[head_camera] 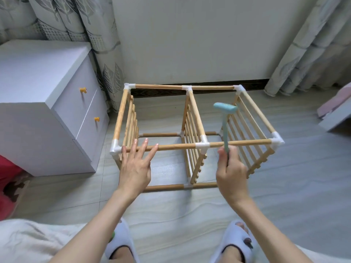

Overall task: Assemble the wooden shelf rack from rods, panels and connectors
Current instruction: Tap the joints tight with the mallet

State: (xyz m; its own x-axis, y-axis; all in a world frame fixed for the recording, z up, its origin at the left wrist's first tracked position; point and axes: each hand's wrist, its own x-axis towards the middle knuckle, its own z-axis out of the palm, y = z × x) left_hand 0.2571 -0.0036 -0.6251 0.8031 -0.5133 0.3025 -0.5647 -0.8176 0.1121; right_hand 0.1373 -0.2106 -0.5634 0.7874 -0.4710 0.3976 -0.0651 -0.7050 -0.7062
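Observation:
The wooden shelf rack (178,146) stands on the floor in the middle of the view: round rods joined by white plastic connectors, with three slatted panels upright as walls. My left hand (135,168) is open, fingers spread, over the left part of the near top rod close to the front-left connector (115,147). My right hand (232,174) grips the handle of a light blue plastic mallet (225,109), raised with its head above the right section of the rack, just past the near top rod.
A white two-drawer cabinet (57,103) with orange knobs stands left of the rack. Patterned curtains (303,44) hang at both sides of a white wall. A red object (7,179) lies at far left. My slippered feet (237,242) rest on the grey tile floor.

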